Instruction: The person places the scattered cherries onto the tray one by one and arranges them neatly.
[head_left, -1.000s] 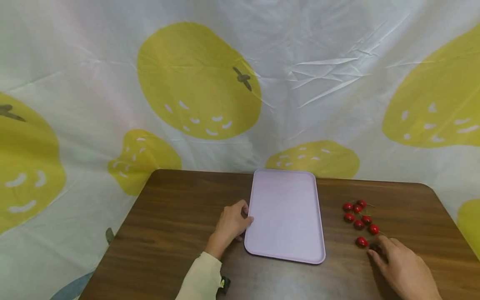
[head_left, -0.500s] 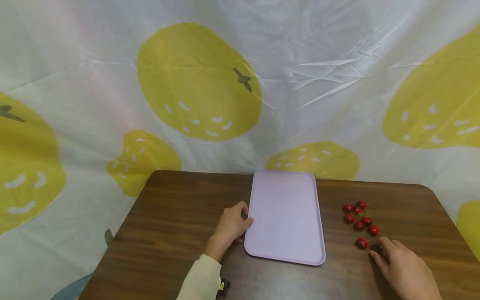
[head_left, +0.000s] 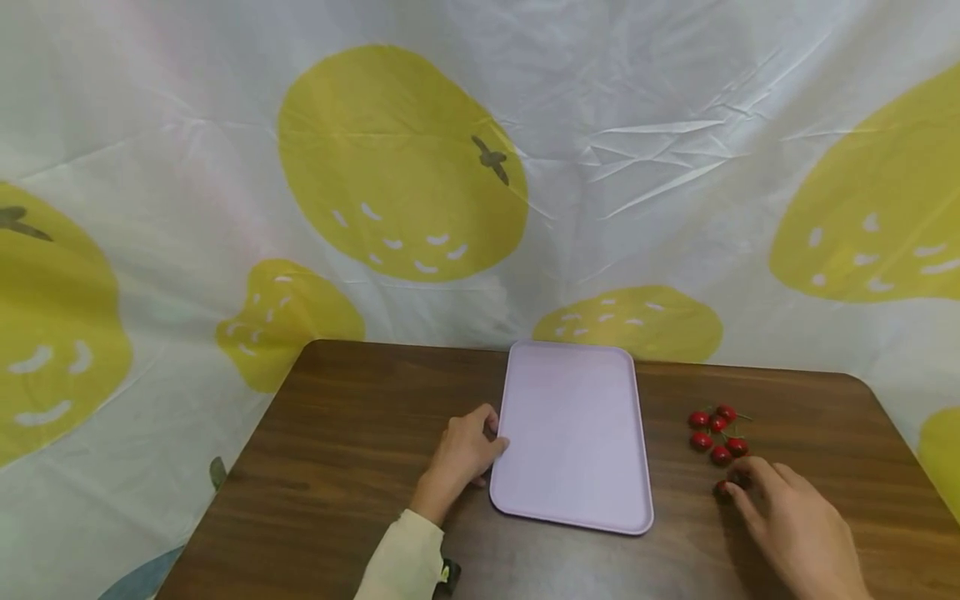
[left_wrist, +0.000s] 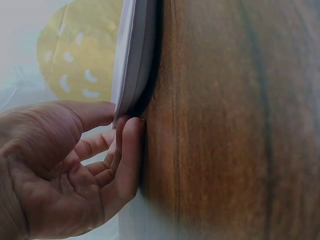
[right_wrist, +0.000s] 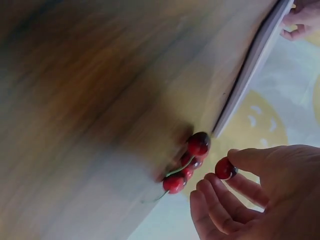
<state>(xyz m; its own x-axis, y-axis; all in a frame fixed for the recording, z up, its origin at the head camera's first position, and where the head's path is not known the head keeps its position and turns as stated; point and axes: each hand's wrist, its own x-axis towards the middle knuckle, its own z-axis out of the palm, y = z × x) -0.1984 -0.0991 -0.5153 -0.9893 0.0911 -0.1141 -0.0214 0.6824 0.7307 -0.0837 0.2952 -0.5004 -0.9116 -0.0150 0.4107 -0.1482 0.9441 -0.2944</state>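
A pale lilac tray [head_left: 573, 437] lies on the brown wooden table. My left hand [head_left: 461, 450] grips its left edge; in the left wrist view the thumb is on the rim and the fingertips sit at the lower side. On the right, my right hand [head_left: 802, 525] pinches a red cherry [right_wrist: 225, 169] between thumb and index finger, as the right wrist view shows; from the head the fingers mostly cover it. Another cherry [head_left: 722, 488], shadowed, lies by the thumb. Several more cherries [head_left: 717, 435] with green stems lie in a loose cluster just beyond that hand.
The wooden table [head_left: 360, 433] has rounded far corners. Behind it hangs a white curtain [head_left: 600, 208] printed with yellow fruit, close to the table's back edge. A strip of table separates the tray from the cherries.
My right hand has shifted slightly left and forward over the nearest cherries; one cherry that showed by its fingertips is now hidden from the head. My left hand and the tray stay put.
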